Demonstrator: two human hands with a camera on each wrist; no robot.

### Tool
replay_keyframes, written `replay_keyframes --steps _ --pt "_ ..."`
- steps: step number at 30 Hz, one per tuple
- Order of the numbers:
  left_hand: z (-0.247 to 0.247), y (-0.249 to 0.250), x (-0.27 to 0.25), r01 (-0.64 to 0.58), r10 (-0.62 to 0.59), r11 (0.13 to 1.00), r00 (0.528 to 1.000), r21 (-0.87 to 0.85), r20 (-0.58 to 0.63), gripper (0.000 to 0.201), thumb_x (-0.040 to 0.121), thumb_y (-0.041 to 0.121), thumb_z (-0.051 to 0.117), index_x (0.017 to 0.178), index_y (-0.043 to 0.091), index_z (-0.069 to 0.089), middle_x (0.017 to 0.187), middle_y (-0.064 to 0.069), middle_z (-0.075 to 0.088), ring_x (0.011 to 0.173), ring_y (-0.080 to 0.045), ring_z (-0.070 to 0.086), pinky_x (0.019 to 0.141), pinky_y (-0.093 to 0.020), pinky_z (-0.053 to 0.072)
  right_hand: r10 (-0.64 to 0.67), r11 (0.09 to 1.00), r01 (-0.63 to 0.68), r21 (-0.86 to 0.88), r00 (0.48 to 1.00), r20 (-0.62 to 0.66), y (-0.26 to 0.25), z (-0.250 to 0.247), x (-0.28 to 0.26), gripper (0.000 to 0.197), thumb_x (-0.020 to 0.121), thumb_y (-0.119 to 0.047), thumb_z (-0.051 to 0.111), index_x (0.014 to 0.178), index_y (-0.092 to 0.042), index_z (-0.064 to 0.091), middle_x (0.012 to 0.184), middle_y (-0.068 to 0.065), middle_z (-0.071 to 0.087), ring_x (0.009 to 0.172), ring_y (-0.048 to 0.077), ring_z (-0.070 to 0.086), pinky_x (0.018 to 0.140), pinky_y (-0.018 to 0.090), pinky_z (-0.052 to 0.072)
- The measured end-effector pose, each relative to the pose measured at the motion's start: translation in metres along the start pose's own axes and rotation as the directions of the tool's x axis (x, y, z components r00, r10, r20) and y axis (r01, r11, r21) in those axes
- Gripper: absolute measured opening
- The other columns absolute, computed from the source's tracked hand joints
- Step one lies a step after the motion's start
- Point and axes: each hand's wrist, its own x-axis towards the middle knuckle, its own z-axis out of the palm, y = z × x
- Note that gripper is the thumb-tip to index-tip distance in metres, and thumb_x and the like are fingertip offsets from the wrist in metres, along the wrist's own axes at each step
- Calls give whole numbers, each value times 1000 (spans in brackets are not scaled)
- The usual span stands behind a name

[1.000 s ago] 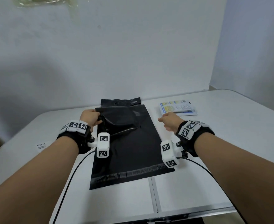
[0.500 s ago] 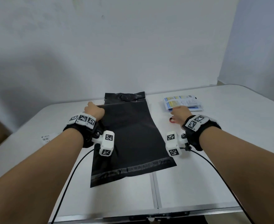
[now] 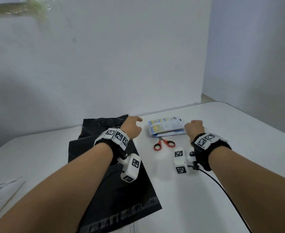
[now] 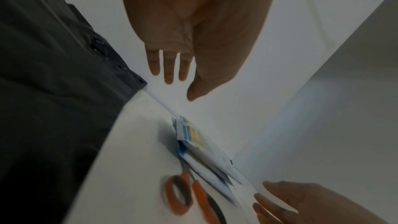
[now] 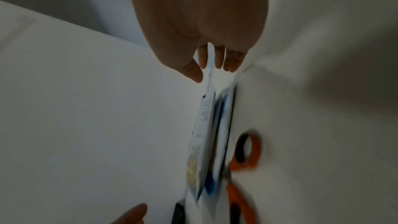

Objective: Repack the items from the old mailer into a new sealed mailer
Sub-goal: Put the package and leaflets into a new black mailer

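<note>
Left hand (image 3: pixel 132 127): fingers straight, empty, above mailer (image 3: pixel 111 174) edge.
Right hand (image 3: pixel 194 127): pinching top packet (image 3: pixel 166 125).
Scissors (image 3: pixel 164 144): beside packets.

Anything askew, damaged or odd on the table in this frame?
Mostly tidy. The black mailer lies slightly skewed, and its far end looks crumpled and ragged. The scissors have their blades tucked under the printed packets, one of which the right hand pinches. The left hand hovers open.
</note>
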Motion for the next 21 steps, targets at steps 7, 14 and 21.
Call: replay_keyframes --steps 7,14,21 --pt "27 25 26 44 -60 996 976 80 211 47 95 21 46 142 24 41 139 -10 50 99 -24 56 73 -22 44 6 973 38 -229 982 189 -24 -5 14 42 101 -14 36 141 1 39 147 17 42 135 31 41 110 34 34" --pt "42 27 34 45 -58 997 977 70 205 44 94 21 49 138 27 46 134 -8 53 97 -19 55 91 -30 48 40 994 -74 85 935 352 -20 7 44 38 90 -19 62 122 -2 57 131 18 56 116 35 59 85 43 56" --pt "44 18 36 63 -56 998 975 -27 213 42 91 17 52 131 29 52 112 -2 57 94 -17 54 83 -28 49 -5 1000 -7 30 923 384 -11 16 47 44 86 -22 65 122 1 56 113 12 61 102 30 62 91 42 54"
